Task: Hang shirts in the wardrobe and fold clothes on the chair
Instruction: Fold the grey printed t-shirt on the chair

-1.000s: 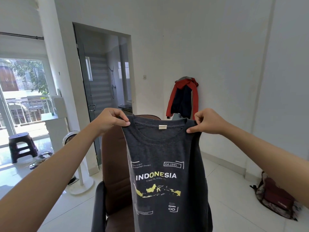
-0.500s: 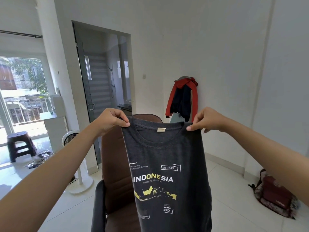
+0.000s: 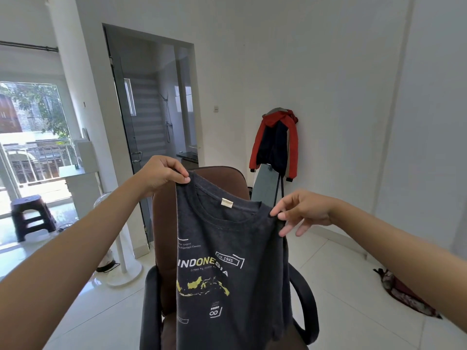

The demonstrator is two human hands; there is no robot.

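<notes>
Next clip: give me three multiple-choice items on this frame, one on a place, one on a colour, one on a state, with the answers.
1. Where does the red and navy jacket hang?
A. on the chair back
B. against the white wall right of the doorway
C. on the stool

2. What colour is the map print on the dark T-shirt?
A. yellow
B. red
C. green

3. How is the shirt held?
A. by one hand only
B. draped on the chair, untouched
C. pinched at both shoulders

Answers: B, it hangs by the wall behind the brown chair. A, the islands are yellow. C, the left hand and right hand each pinch a shoulder.
</notes>
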